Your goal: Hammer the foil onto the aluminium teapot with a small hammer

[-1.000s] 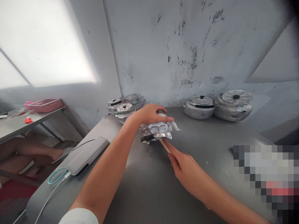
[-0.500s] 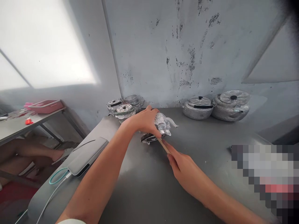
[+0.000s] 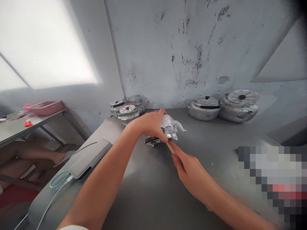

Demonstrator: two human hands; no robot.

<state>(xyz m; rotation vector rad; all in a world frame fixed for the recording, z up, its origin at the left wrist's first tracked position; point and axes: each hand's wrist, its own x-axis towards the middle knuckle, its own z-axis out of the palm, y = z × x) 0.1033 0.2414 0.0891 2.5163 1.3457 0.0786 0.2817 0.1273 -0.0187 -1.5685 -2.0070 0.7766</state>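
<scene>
A small silver metal kettle [image 3: 169, 123] is tipped on its side on the grey table [image 3: 148, 191], its curved spout pointing right and its black handle low on the near side. Over its left side and top, my left hand [image 3: 153, 124] is closed and steadies it. My right hand [image 3: 185, 161] is closed around a thin pale wooden stick [image 3: 170, 148] just in front of the kettle. The stick's far end goes behind my left thumb and against the kettle, so its tip is hidden.
Several small metal pots [image 3: 128, 113] stand at the back left. Two larger kettles, one lidded with a black handle [image 3: 205, 110], the other rounder [image 3: 240, 110], stand against the wall. A grey case [image 3: 90, 158] with a white cable lies left. A side table holds a pink basket [image 3: 45, 108].
My hands, the kettle and the stick have shifted very slightly to the right in view, as the camera moves a little. Both grips stay the same.
</scene>
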